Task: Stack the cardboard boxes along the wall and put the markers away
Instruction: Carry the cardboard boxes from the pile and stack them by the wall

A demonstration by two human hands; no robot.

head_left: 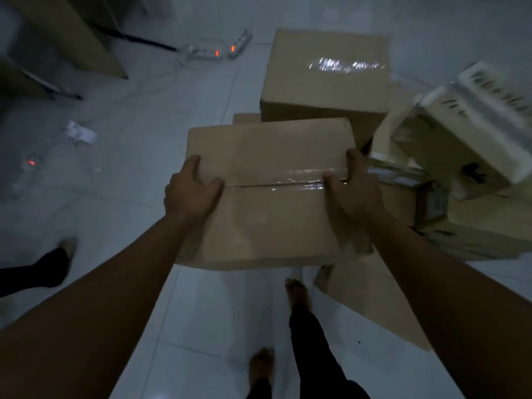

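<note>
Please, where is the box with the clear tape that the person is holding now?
In the head view the taped box is at the centre, held off the tiled floor between the left hand and right hand, just before a bigger box.

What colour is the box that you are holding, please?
Plain brown, the box has clear tape along its seam; head view.

White tiled floor (129,110). Two white power strips (218,48) with orange-lit switches, top centre, beside a black cable (144,40); crumpled white paper (80,133) at left, near a small red light (31,162). Another person's dark-clad foot (59,260), left edge.
</note>
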